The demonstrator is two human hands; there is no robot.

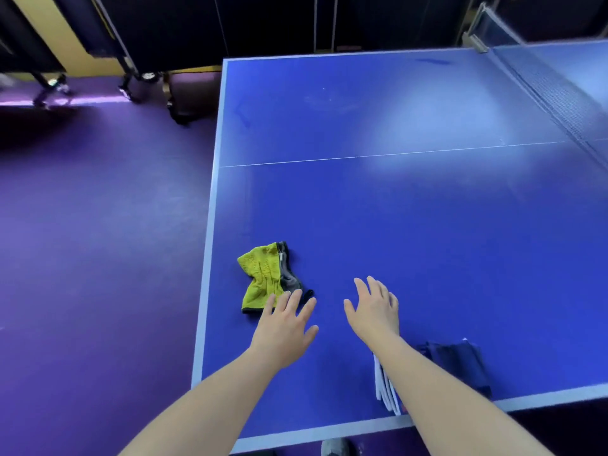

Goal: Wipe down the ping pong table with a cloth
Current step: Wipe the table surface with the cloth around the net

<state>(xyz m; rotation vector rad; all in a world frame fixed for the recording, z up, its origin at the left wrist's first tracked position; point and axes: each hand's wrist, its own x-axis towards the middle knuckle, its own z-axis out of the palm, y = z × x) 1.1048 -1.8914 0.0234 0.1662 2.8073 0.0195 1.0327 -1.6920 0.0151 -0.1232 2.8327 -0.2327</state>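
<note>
A crumpled yellow-green cloth (263,276) with a grey side lies near the left edge of the blue ping pong table (411,209). My left hand (284,325) hovers just below and to the right of it, fingers spread, fingertips at the cloth's lower corner, holding nothing. My right hand (373,307) is open too, palm down over the bare blue surface, about a hand's width to the right of the cloth.
A folded dark blue cloth and some white folded items (454,366) lie at the near edge under my right forearm. The net (556,93) crosses the table at the far right. Purple floor (98,241) lies to the left, with wheeled frames (131,83) at the back.
</note>
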